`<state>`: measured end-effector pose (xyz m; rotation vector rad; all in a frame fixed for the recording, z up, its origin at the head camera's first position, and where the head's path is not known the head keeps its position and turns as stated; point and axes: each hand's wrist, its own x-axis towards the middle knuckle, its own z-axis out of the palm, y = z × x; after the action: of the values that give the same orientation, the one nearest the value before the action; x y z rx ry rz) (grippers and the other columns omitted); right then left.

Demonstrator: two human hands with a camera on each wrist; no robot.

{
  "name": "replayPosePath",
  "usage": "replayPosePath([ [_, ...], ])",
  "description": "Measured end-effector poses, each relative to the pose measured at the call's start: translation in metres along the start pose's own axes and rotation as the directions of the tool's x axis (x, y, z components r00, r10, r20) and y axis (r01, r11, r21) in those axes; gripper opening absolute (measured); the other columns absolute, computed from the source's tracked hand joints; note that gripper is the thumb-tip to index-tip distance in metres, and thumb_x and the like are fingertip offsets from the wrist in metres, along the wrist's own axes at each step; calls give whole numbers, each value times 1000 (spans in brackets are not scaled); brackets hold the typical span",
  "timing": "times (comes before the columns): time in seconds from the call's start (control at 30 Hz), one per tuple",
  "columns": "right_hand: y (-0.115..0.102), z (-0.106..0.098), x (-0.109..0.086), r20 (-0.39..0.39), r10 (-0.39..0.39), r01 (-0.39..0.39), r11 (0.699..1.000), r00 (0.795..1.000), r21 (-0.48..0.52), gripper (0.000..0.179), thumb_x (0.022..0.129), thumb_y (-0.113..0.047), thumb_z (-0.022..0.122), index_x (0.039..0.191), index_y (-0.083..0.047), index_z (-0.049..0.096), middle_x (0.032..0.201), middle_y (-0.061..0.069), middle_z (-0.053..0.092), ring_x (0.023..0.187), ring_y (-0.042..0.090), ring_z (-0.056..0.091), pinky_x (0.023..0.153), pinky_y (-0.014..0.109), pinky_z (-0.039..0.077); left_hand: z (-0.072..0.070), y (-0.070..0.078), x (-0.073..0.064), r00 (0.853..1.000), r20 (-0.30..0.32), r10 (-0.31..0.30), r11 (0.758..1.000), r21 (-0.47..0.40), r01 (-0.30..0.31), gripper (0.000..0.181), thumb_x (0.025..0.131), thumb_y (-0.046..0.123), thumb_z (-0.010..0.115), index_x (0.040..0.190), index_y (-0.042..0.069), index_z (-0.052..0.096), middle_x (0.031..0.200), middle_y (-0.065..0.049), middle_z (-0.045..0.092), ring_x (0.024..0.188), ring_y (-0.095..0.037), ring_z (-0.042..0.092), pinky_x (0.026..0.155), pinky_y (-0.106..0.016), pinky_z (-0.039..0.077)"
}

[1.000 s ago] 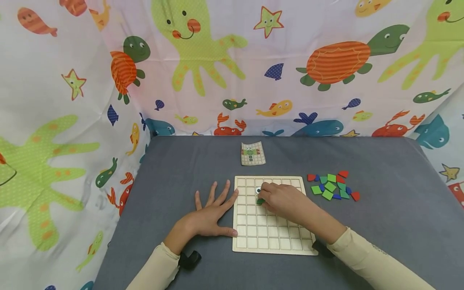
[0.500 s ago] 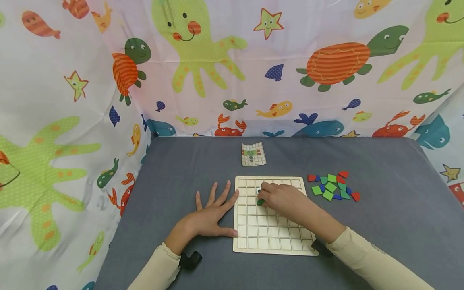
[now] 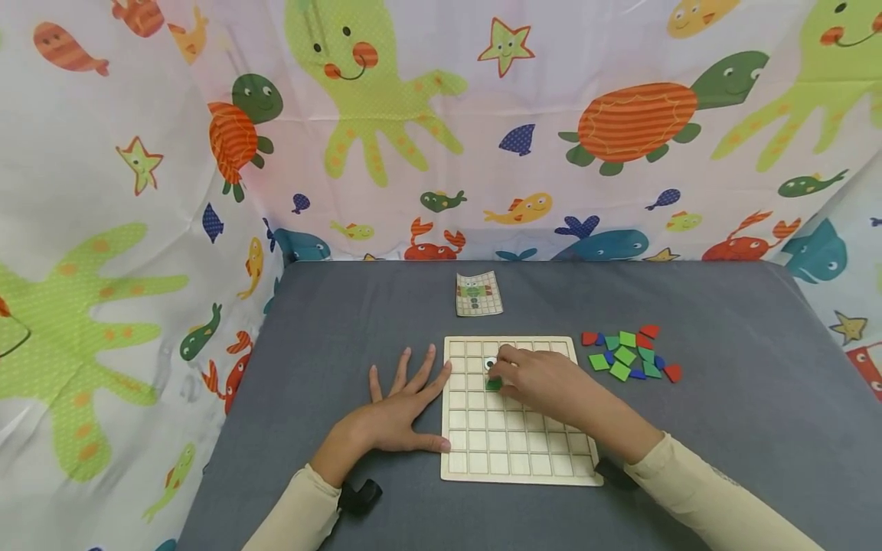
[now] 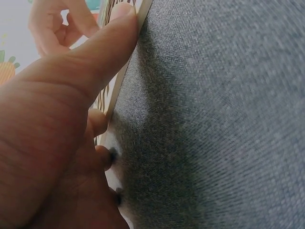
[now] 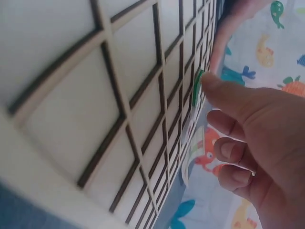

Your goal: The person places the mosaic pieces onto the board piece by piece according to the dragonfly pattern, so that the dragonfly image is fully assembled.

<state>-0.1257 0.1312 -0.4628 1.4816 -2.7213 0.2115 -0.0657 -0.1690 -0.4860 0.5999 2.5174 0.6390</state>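
Note:
A pale wooden grid board (image 3: 520, 463) lies on the grey cloth. My right hand (image 3: 540, 383) is over its upper part, fingers bent, with thumb and fingertips at a small dark green tile (image 3: 493, 385) in one of the cells. In the right wrist view the thumb tip meets the green tile (image 5: 197, 88), and the other fingers curl in above the board. Just above that tile sits a white tile with a black eye dot (image 3: 490, 363), partly hidden by the fingers. My left hand (image 3: 396, 417) lies spread on the left, its thumb and index fingertip on the board's edge.
Right of the board lies a loose group of red, blue and green tiles (image 3: 625, 355). Behind the board is a small card (image 3: 479, 295) printed with a coloured pattern on a grid. A curtain with sea animals (image 3: 406, 99) hangs behind and left of the table.
A little more of the green tile and the eye tile shows as the right fingers shift slightly. The left hand has stayed in place at the board's edge.

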Motion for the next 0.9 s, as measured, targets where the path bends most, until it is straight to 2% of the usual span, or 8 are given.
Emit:
replayPosePath([
  [0.2,17,-9,-20,-41,70,-64,989,997,130,23,96,-27,82,117,-19,76,109,-7,66,80,4,67,67,25,58,-1,2,-2,1000,-5,-1,1000,17,1,118,87,72,73,172,32,2,177,0,-19,157,-41,-28,106,-84,-21],
  [0.3,27,-15,-32,-41,141,-134,981,989,143,20,96,-23,82,114,-17,76,105,-6,67,74,2,64,61,22,54,0,1,-1,1000,-4,-4,1000,26,4,118,87,74,72,172,33,1,177,0,-19,157,-41,-28,106,-84,-21],
  [0.47,48,-24,-59,-74,251,-241,962,965,125,18,94,-21,83,110,-15,77,97,-6,66,63,0,55,51,21,45,2,1,0,1000,-2,-3,1000,24,3,118,87,74,72,172,34,0,177,0,-19,158,-41,-28,107,-84,-21],
  [0.6,69,-29,-82,-98,332,-324,942,938,94,18,94,-19,83,110,-14,76,95,-5,67,68,5,58,51,26,46,2,2,-1,1000,-7,0,1000,10,0,118,87,73,73,172,33,2,177,0,-18,158,-42,-27,106,-85,-21],
  [0.73,87,-34,-101,-84,440,-434,898,894,77,19,95,-18,82,111,-10,76,94,-1,68,72,13,63,52,34,51,3,3,-1,1000,-16,14,1000,-2,-14,117,88,71,74,172,31,4,177,-2,-17,157,-43,-27,106,-85,-20],
  [0.8,95,-36,-108,-75,482,-478,876,873,68,20,95,-19,81,112,-8,77,98,3,70,76,17,67,56,40,55,3,2,-1,1000,-17,20,1000,-6,-20,116,88,71,74,172,31,4,177,-2,-18,157,-43,-27,106,-85,-21],
  [0.9,103,-36,-112,-64,520,-518,854,852,51,24,96,-23,81,111,-5,77,101,8,71,81,23,70,60,47,58,1,1,-1,1000,-16,19,1000,-3,-19,117,88,71,74,172,32,2,177,-2,-19,157,-42,-28,105,-85,-22],
])
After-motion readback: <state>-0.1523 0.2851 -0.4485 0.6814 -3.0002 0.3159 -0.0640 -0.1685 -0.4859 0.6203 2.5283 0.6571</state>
